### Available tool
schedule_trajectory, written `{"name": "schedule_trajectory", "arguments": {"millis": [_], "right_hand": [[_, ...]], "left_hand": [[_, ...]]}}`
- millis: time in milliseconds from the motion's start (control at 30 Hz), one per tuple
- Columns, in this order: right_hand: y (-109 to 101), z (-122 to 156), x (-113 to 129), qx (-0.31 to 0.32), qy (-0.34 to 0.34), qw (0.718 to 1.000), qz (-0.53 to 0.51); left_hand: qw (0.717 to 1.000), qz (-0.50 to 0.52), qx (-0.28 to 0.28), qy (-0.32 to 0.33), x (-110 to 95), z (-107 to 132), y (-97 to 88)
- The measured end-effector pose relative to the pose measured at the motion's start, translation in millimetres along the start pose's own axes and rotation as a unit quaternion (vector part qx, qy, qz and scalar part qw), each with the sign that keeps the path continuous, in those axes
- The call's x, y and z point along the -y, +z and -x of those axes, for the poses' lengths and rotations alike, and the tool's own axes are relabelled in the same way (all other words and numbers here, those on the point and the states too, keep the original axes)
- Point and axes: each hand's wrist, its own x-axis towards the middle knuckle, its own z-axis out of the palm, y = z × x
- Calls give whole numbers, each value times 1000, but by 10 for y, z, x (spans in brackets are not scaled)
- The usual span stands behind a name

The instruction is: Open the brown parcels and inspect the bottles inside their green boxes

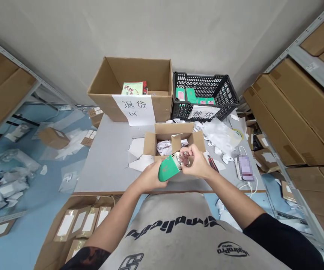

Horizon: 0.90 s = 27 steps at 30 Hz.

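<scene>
My left hand [149, 173] is wrapped around a small green box [168, 168] and holds it tilted above the table's front part. The box's upper right end is open, and a whitish item with a shiny round rim [178, 158] shows there. At that opening my right hand [195, 161] has its fingers curled together against the item. What exactly they pinch is hidden. Just behind both hands stands an open cardboard box [174, 128] with crumpled white paper [164, 147] inside.
At the back of the table [108, 157] stand a large carton [102, 84] and a black crate [219, 93] holding green boxes. Plastic wrap [220, 135], red-and-black pens [213, 163] and a phone [245, 167] lie right. Shelves of cartons flank both sides; a carton of parcels [47, 243] stands lower left.
</scene>
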Motion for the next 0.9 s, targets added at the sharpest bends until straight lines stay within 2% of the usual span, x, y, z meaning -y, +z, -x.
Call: {"name": "schedule_trajectory", "arguments": {"millis": [133,233,333,400,567,667,800,900], "right_hand": [[-66,-50,34,21,0,999,-41],[-148,-104,49,32,18,996,-86],[-217,-153,41,75,23,991,-110],[-273,-191,12,76,33,989,-126],[-587,-409,-61,-96,48,972,-209],[-872,-604,-24,-134,25,966,-222],[-1153,-794,2,-243,-20,941,-236],[-1112,-827,-64,-263,-8,930,-255]], "left_hand": [[991,109,48,58,8,-58,-121],[976,183,95,74,-13,-132,-105],[974,194,90,74,-34,-153,-57],[977,180,88,72,-28,-113,-67],[984,136,111,11,68,62,-194],[987,137,87,4,149,119,-221],[985,169,31,-25,328,245,-280],[969,210,-69,-108,606,457,-447]]}}
